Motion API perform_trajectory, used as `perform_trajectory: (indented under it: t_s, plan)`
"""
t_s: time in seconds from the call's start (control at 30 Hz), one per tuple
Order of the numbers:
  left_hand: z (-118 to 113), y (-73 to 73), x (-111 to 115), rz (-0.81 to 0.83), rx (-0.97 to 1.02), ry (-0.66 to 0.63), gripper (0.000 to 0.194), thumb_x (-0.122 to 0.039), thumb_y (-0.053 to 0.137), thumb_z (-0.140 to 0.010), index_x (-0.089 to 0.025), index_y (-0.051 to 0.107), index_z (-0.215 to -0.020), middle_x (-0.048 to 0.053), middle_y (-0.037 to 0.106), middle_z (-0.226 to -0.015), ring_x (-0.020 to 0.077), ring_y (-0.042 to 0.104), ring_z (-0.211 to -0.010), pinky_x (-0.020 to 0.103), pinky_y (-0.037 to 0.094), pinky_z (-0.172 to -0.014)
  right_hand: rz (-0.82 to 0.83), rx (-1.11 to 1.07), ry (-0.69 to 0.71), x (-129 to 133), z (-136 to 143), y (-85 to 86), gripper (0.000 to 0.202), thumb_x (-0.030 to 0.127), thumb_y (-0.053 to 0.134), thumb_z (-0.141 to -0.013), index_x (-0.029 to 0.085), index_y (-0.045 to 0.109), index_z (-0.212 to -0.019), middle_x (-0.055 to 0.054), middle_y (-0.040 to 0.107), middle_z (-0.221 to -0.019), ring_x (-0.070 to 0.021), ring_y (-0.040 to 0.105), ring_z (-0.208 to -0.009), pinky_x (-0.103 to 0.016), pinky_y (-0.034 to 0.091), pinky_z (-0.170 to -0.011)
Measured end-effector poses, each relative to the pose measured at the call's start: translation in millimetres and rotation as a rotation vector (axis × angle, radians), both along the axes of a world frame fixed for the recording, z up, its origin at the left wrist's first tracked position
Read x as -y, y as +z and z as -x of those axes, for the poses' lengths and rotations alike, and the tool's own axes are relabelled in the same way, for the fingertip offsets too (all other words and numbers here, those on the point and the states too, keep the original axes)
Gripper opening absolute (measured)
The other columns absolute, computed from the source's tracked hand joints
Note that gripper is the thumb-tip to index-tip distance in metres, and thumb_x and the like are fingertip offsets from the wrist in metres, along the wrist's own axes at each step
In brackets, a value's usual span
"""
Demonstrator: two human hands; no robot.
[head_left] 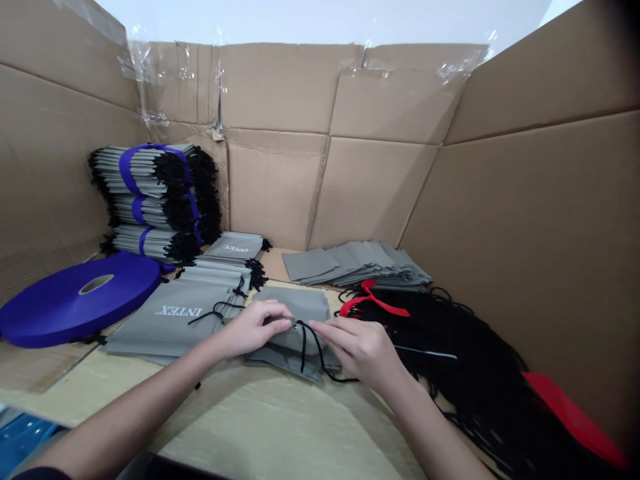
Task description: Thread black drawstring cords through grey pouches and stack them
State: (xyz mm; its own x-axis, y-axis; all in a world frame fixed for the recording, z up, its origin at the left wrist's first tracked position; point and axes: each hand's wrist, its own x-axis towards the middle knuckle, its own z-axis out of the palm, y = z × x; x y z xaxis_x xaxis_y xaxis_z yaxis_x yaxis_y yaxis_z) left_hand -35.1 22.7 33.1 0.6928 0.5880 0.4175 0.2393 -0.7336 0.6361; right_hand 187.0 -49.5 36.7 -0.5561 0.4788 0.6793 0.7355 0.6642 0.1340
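A grey fabric pouch [295,341] lies at the middle of the table, on top of other grey pieces, with black cord hanging from its upper edge. My left hand [257,327] pinches the left part of that edge between thumb and fingers. On its right side my right hand [357,343] has its fingers pressed together at the edge, close to the cord. A thin metal rod [425,351] shows to the right of my right hand. Grey pouches printed INTEX [175,313] lie stacked left of my left hand.
A blue ribbon roll [125,283] lies at the left, with bundled pouches [145,203] stacked behind. Flat grey pieces [350,263] sit at the back. Black cords [465,367] with red ties [570,413] fill the right. Cardboard walls [275,180] surround the table [265,427].
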Motion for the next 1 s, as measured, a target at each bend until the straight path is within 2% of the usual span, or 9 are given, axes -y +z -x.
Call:
perform_trajectory:
  t_s: [1.0]
  plan:
    - [-1.0, 0.8, 0.5, 0.011, 0.014, -0.024, 0.026, -0.036, 0.047, -0.087, -0.015, 0.062, -0.086, 0.002, 0.062, -0.081, 0.0137, 0.054, -0.077, 0.023, 0.04, -0.071, 0.067, -0.033, 0.001, 0.7, 2.5, 0.6, 0.024, 0.019, 0.049, -0.087, 0.019, 0.065, -0.105, -0.003, 0.067, -0.078, -0.0081, 0.056, -0.06, -0.018, 0.041, -0.054]
